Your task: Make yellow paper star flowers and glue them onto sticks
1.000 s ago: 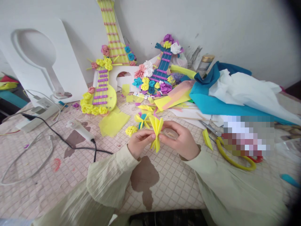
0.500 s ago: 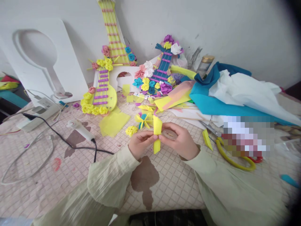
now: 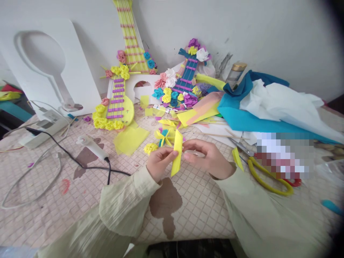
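Upright and slightly slanted in my left hand [image 3: 160, 161] is a folded yellow paper strip [image 3: 176, 157], pinched between thumb and fingers near its middle. My right hand [image 3: 209, 157], just right of the strip, has its fingers curled round a small pale ring [image 3: 195, 153] that looks like a roll of tape. Its fingertips sit close to the strip's edge; whether they touch it I cannot tell. Just beyond my left hand lie a yellow and blue paper flower [image 3: 165, 137] and a ruffled yellow paper rose [image 3: 151, 148].
A glue gun [image 3: 92, 147] with a black cord lies at the left. Paper-flowered guitar models [image 3: 126, 107] lean at the back. Yellow-handled scissors [image 3: 264, 181], another yellow strip [image 3: 237, 159] and blue paper [image 3: 231, 114] are on the right. A power strip [image 3: 44, 134] sits far left.
My right hand has drawn slightly right, off its two-handed hold on the yellow strip. The strip now slants, its top to the right, held by my left hand.
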`<state>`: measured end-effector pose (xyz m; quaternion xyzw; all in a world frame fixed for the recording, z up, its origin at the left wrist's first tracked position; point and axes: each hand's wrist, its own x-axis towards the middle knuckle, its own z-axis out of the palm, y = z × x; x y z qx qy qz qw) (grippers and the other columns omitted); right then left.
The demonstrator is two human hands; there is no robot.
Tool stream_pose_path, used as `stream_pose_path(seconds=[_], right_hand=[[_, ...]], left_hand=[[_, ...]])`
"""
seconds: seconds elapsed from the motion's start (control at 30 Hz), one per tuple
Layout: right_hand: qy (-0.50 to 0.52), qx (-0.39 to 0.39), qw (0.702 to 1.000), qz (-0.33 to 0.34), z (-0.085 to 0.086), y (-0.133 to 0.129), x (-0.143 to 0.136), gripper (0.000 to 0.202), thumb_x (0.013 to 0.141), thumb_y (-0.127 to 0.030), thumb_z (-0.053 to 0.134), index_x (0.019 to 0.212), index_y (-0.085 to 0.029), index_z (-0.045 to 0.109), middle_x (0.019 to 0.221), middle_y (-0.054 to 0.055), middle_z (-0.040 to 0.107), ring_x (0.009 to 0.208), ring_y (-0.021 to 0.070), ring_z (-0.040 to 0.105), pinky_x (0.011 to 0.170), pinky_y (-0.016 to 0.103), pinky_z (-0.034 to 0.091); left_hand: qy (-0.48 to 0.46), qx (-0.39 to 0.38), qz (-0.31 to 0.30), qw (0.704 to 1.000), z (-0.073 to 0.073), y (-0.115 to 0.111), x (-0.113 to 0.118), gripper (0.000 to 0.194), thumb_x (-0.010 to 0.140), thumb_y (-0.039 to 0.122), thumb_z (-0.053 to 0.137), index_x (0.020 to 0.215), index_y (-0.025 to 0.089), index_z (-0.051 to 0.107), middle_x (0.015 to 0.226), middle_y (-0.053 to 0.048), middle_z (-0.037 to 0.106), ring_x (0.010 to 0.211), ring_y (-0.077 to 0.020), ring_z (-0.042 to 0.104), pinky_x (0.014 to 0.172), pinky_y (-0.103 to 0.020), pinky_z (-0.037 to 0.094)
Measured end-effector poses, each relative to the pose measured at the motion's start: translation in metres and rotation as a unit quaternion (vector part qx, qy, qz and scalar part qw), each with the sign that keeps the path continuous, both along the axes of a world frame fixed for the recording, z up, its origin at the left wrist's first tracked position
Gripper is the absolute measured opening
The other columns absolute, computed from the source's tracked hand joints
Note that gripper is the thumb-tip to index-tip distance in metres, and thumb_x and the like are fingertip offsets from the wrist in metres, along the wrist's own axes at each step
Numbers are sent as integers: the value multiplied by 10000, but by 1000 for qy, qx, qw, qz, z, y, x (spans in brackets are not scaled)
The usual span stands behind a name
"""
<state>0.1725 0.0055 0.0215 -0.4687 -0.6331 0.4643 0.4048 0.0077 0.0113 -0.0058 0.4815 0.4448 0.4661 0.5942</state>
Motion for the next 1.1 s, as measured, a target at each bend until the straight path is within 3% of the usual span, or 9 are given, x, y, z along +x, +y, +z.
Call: stream_pose_path(seconds=[0.23,0.57,0.77,0.87,1.1], right_hand=[[-80,18,994,-67,-3,5,4,293,636,-317,644,895,-184,624,883,55,645,844,193,590,767,350,470],[-65,-37,997,-18,-5,4,3,263,681,-372,605,851,-172,622,879,60,652,815,189,597,753,351,470],[-54,-32,998,4,-1,3,3,245,693,-372,589,822,-168,624,854,54,654,795,177,591,720,325,468],[-53,-28,998,10,-2,3,3,222,699,-354,583,812,-168,626,836,48,653,776,170,592,707,316,469],[-38,-49,998,28,-3,3,2,209,704,-326,576,819,-156,619,833,51,645,775,166,585,722,318,470]], left_hand=[[-23,2,28,999,-4,-1,0,178,623,309,673,687,143,667,688,-9,620,591,-88,504,545,-199,405],[-63,-8,19,998,-5,-2,-2,181,623,297,678,743,161,676,724,-19,634,602,-98,514,523,-208,416],[-95,-26,-11,995,-2,-3,0,172,619,318,682,699,168,653,579,21,575,552,-88,498,537,-219,396],[-121,-63,-57,989,2,-4,2,221,614,345,683,723,158,639,528,22,559,523,-87,491,508,-213,369],[-196,-124,-112,966,10,-8,3,284,606,312,694,801,146,572,566,16,567,504,-85,518,493,-204,371]])
